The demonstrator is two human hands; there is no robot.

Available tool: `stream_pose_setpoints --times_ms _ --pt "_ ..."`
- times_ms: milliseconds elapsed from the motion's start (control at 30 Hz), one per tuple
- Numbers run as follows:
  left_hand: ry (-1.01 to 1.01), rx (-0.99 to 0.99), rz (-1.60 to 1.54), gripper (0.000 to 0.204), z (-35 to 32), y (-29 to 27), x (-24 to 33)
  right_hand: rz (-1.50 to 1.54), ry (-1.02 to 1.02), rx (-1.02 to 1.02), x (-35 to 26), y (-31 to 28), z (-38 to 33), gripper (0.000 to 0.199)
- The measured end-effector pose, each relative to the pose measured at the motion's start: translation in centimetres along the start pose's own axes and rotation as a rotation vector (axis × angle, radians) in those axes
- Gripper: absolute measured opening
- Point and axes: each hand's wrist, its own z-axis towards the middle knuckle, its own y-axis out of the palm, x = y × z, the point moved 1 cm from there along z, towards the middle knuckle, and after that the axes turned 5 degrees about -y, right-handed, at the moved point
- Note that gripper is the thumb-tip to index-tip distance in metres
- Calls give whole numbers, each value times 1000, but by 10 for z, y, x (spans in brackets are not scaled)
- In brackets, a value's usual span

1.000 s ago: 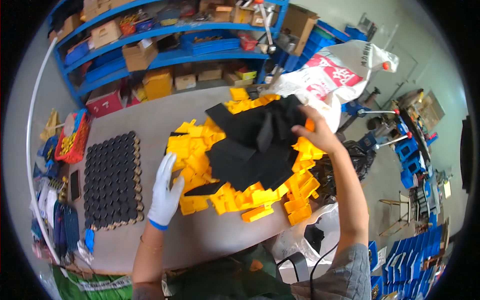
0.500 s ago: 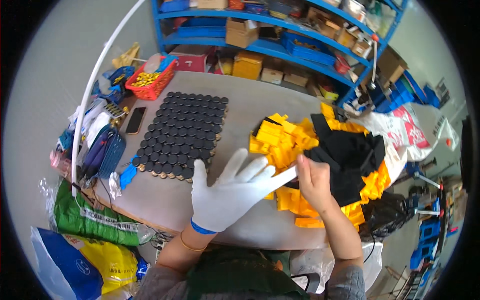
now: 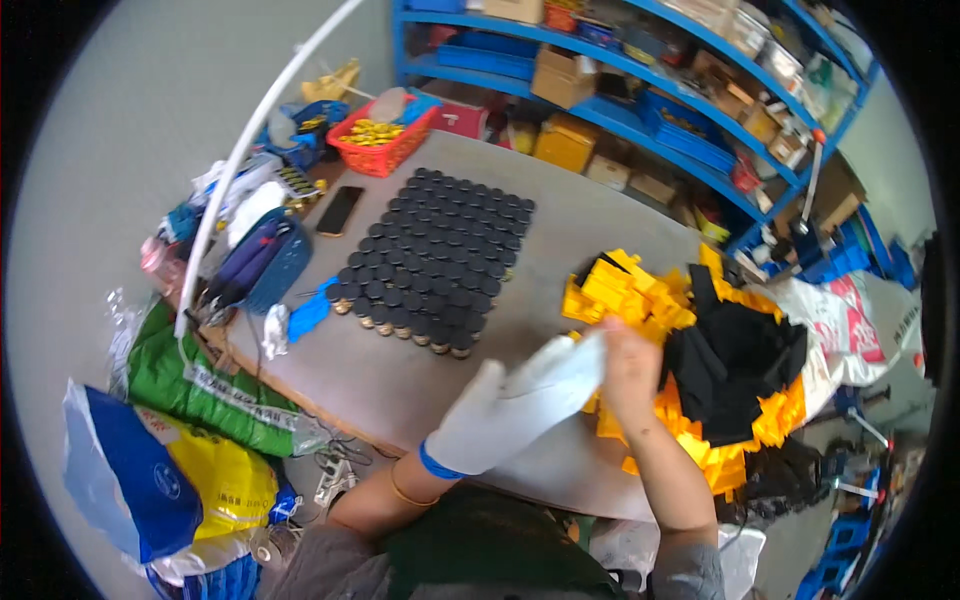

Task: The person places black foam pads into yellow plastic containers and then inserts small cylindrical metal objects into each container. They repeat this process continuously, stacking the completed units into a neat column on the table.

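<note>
A white glove with a blue cuff covers my left hand. Its fingers are stretched out and lie close together, pointing right over the table. My bare right hand, smeared by motion, is closed at the glove's fingertips and pinches the fabric there. Just beyond my right hand lies a heap of yellow fabric strips with black cloth on top. To the left of my hands stand many small jars with black lids, packed in close rows.
A phone, a red basket of small yellow pieces and a blue basket are at the table's left side. Blue shelving with boxes rises behind. A white sack sits at the right; bags lie left of the table.
My left fingers have gone from spread to close together, and the hand has turned. My right hand stays at the glove's fingertips. The whole view has swung, shifting the table's contents rightward.
</note>
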Motion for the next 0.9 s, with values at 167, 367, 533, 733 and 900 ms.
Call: stream_pose_setpoints --times_ms 167,367,533,733,900 --pt "-233 -93 -1108 52 1 -41 -1 283 -103 -232 -23 21 -10 42" --pt "115 143 763 39 -7 11 3 408 51 26 -17 18 -5 39" --pt "176 555 1050 34 -18 25 18 226 -168 -149 -30 46 9 24" --pt "333 368 1214 40 -53 -2 38 66 -54 -151 0 71 39 22" --pt "308 486 1016 59 -124 40 75 216 107 -186 9 93 68 23"
